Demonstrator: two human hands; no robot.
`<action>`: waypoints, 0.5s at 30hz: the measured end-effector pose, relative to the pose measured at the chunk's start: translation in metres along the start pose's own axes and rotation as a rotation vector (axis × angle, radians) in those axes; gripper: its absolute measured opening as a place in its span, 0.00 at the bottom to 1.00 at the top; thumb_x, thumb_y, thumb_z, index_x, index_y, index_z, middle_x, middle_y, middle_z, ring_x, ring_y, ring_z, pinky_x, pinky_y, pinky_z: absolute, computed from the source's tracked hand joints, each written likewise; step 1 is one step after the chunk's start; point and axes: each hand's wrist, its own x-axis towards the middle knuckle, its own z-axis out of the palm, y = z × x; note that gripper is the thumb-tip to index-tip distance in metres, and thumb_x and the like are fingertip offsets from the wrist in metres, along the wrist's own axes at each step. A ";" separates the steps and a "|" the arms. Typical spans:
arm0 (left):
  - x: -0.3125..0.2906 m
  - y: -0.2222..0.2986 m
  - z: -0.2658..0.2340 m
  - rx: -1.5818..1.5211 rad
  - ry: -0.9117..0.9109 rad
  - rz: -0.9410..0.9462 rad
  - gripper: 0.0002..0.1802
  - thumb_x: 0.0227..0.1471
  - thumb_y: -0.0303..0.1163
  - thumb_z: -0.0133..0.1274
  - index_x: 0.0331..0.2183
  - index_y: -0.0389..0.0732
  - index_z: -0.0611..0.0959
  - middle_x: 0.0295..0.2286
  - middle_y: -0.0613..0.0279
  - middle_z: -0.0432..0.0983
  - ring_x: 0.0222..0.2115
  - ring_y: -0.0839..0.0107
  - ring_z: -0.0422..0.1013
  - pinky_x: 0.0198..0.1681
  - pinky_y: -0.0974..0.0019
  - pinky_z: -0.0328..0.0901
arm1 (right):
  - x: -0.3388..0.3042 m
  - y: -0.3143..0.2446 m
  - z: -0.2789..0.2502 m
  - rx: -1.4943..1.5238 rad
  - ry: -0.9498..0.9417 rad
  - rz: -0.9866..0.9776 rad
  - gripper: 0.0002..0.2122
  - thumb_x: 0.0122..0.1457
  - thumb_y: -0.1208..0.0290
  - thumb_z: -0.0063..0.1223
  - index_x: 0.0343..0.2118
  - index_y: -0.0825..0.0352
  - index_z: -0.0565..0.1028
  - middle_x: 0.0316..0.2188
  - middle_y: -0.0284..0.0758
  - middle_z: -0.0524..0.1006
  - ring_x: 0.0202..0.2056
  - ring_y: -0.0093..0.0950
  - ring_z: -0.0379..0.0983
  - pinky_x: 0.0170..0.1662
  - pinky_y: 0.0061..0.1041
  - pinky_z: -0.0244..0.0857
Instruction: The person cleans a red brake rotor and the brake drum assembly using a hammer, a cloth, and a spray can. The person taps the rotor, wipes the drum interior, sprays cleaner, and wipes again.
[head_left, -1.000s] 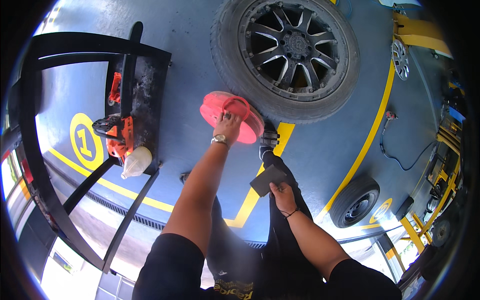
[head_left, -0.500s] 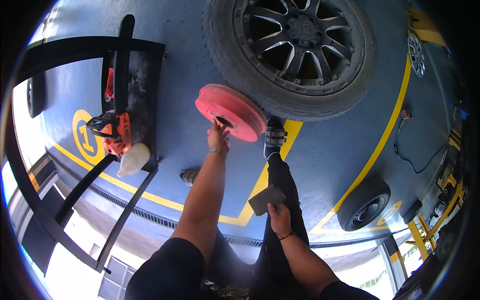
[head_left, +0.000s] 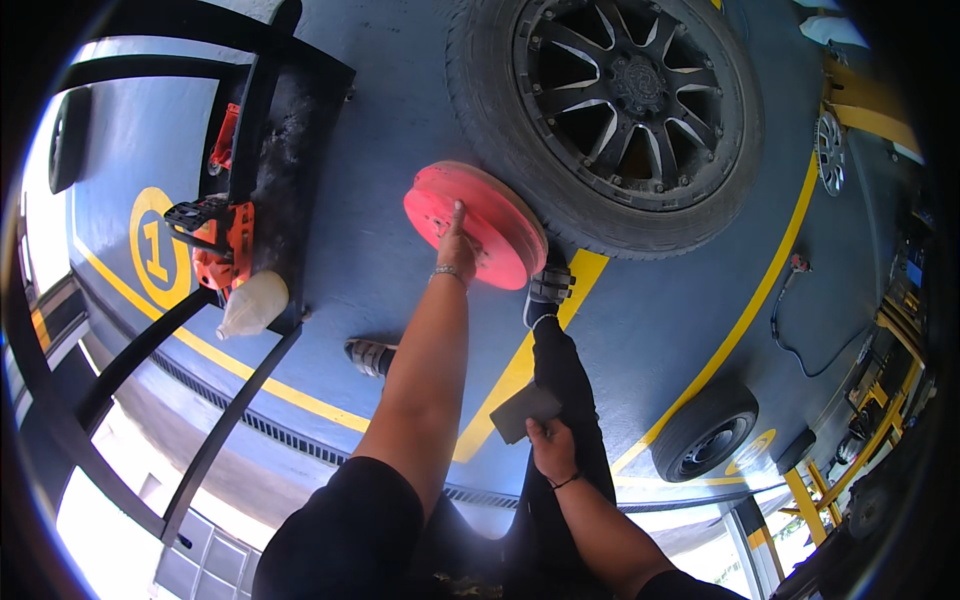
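A red-pink brake drum (head_left: 500, 225) stands tilted on the floor, its rim close against a large tyre on a black spoked wheel (head_left: 640, 90). My left hand (head_left: 458, 250) is at the drum's middle, thumb laid up along its face. The other fingers are closed at the centre hole and partly hidden. In my right hand (head_left: 553, 450), over my right leg, is a dark grey square of sandpaper (head_left: 524, 412), pinched by its lower edge.
At the left stands a black metal frame (head_left: 330, 85) with an orange tool (head_left: 228, 250), a cloudy plastic jug (head_left: 255, 303) and a red jack-like tool (head_left: 225, 140). A smaller tyre (head_left: 705, 435) and a hose (head_left: 778, 320) lie right. My shoe (head_left: 550, 284) is beside the drum.
My left hand has closed onto the drum's middle, its thumb now up on the face. The right hand still holds the sandpaper. The view has shifted slightly.
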 end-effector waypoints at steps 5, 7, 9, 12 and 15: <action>-0.027 0.006 -0.027 -0.175 -0.075 0.057 0.58 0.47 0.80 0.38 0.64 0.43 0.60 0.63 0.51 0.56 0.63 0.53 0.53 0.63 0.50 0.50 | 0.013 -0.018 0.005 0.141 0.092 -0.047 0.13 0.63 0.64 0.54 0.36 0.74 0.78 0.29 0.31 0.79 0.33 0.22 0.73 0.40 0.24 0.65; -0.080 0.016 -0.033 -0.190 -0.055 0.001 0.62 0.42 0.85 0.32 0.62 0.44 0.62 0.52 0.50 0.72 0.43 0.57 0.70 0.47 0.47 0.65 | 0.018 -0.021 0.003 0.239 0.120 -0.045 0.13 0.62 0.66 0.54 0.38 0.75 0.78 0.32 0.33 0.79 0.36 0.24 0.74 0.43 0.24 0.65; -0.120 0.014 -0.065 -0.080 0.041 -0.058 0.59 0.42 0.86 0.27 0.58 0.49 0.71 0.50 0.57 0.74 0.38 0.61 0.70 0.37 0.61 0.61 | 0.030 -0.021 -0.008 0.553 0.082 -0.015 0.13 0.59 0.70 0.52 0.43 0.74 0.77 0.41 0.37 0.78 0.40 0.27 0.74 0.46 0.27 0.67; -0.226 0.036 -0.084 -0.138 0.232 -0.001 0.44 0.48 0.79 0.35 0.41 0.49 0.80 0.28 0.68 0.73 0.24 0.72 0.61 0.28 0.68 0.52 | 0.034 -0.079 -0.023 1.045 -0.206 0.195 0.20 0.60 0.69 0.44 0.54 0.72 0.69 0.48 0.43 0.75 0.50 0.38 0.73 0.55 0.35 0.65; -0.344 0.065 -0.118 -0.106 0.216 -0.032 0.44 0.51 0.73 0.43 0.51 0.44 0.74 0.41 0.61 0.72 0.38 0.65 0.67 0.44 0.58 0.61 | 0.001 -0.169 0.015 1.048 -0.467 0.135 0.22 0.61 0.70 0.44 0.56 0.73 0.66 0.51 0.47 0.73 0.52 0.41 0.72 0.56 0.35 0.65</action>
